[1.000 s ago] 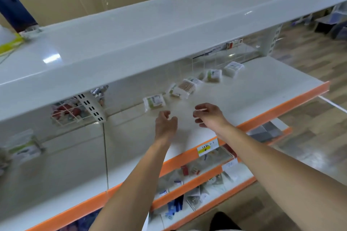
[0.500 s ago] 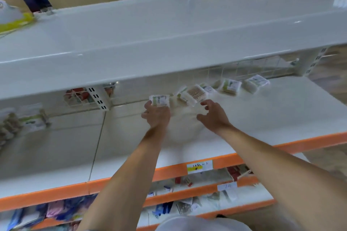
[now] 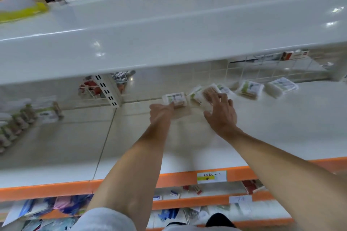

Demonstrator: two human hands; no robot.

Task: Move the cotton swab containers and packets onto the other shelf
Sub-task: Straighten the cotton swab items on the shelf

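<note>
Both hands reached deep onto the white shelf (image 3: 281, 127): left hand (image 3: 161, 111) touched a small green-labelled swab packet (image 3: 175, 99), right hand (image 3: 221, 112) spread over a clear swab container (image 3: 208, 95), likely the pick-up step; next, closing fingers and lifting.

The fingertips of the left hand (image 3: 161, 112) are hidden against a blurred packet (image 3: 175, 99) near the back edge of the shelf (image 3: 272, 127), so the grip cannot be told. Part of a container (image 3: 207, 95) is covered by the right hand (image 3: 221, 113). Print on all packets is smeared unreadable. A white and yellow object (image 3: 16, 5) is cut off by the left edge.
</note>
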